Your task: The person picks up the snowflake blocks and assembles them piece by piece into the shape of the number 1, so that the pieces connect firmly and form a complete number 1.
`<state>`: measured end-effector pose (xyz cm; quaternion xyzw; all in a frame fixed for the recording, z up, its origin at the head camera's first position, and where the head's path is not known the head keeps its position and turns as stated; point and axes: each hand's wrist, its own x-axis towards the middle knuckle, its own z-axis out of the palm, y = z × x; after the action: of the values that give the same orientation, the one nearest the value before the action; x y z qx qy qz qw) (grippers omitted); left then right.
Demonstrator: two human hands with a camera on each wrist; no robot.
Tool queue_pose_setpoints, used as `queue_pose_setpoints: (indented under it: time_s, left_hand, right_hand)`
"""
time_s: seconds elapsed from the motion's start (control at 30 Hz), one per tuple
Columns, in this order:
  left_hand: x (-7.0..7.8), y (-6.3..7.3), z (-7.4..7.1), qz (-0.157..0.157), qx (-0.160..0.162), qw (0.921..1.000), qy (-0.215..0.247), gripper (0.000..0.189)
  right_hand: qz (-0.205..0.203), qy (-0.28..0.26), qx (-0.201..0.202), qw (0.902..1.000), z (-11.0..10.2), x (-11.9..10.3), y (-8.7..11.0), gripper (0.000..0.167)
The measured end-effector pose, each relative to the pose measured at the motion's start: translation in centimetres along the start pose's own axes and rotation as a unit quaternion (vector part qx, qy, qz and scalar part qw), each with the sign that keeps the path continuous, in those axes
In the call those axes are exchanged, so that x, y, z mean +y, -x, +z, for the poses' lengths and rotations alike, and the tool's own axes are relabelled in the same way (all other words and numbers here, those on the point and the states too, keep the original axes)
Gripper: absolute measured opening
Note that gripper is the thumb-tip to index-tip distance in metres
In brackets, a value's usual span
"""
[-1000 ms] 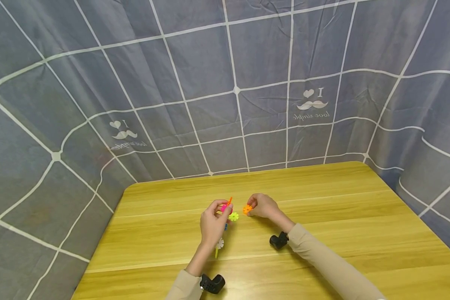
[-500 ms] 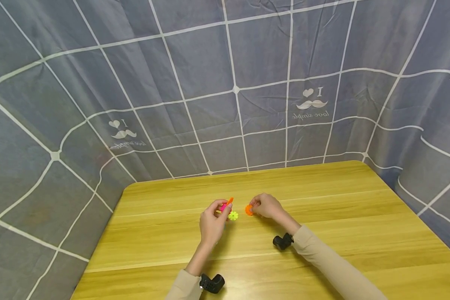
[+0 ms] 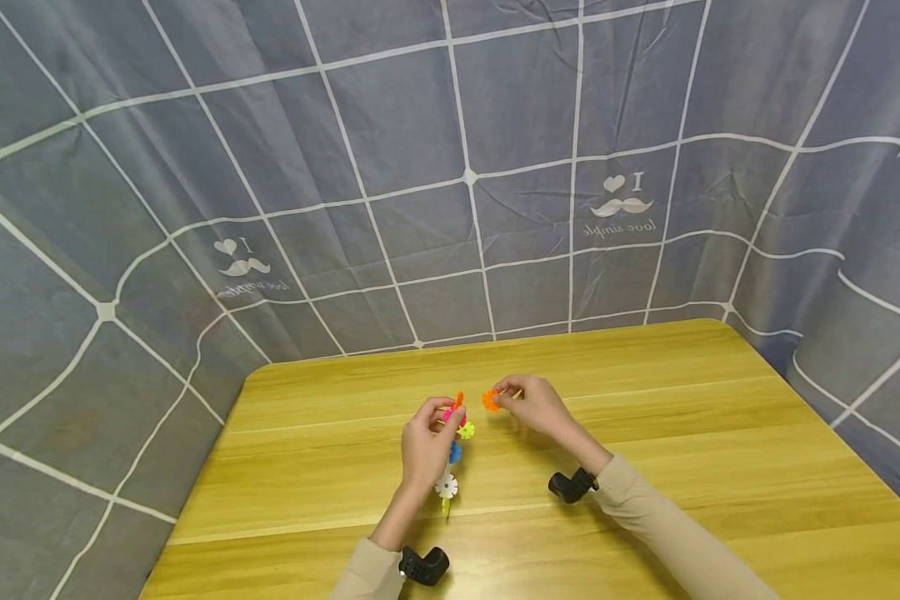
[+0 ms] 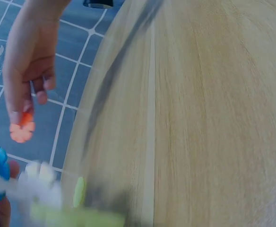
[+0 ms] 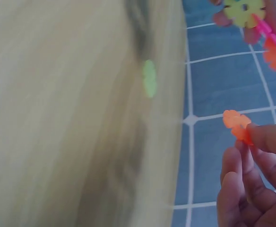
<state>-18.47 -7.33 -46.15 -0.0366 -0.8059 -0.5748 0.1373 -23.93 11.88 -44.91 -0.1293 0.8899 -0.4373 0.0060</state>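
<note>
In the head view my left hand pinches a chain of interlocking snowflake discs near its pink disc. An orange-red disc tops the chain, with a yellow-green disc beside the fingers. Below hang a blue disc, a white disc and a yellow disc. My right hand pinches a single orange disc between thumb and fingers, a small gap right of the chain. That orange disc shows its notched petals in the right wrist view.
Both hands are above the wooden table. A grey curtain with white lines hangs behind it. Wrist cameras sit on the forearms. A pale green disc appears before the table; whether it touches the wood I cannot tell.
My right hand has moved slightly away from the body, raising the orange disc toward the chain's top level. The blue, white and yellow discs, hidden half a second ago, show below my left hand again.
</note>
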Motion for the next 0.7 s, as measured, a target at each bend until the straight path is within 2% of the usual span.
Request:
queue_pose_setpoints:
  time_s: [0.17, 0.4, 0.7]
  left_hand:
    - [-0.1, 0.0, 0.1, 0.003, -0.011, 0.9998, 0.016, 0.024]
    - [-0.1, 0.0, 0.2, 0.015, 0.001, 0.9997, 0.020, 0.020]
    - [-0.2, 0.0, 0.3, 0.000, 0.004, 0.9997, 0.024, 0.016]
  right_hand:
    - [-0.010, -0.037, -0.012, 0.9992, -0.8, -1.3, 0.4, 0.016]
    - [-0.024, -0.049, -0.006, 0.9985, -1.7, -2.5, 0.7, 0.018]
    - [-0.016, -0.065, 0.011, 0.9977, -2.1, -3.6, 1.0, 0.017]
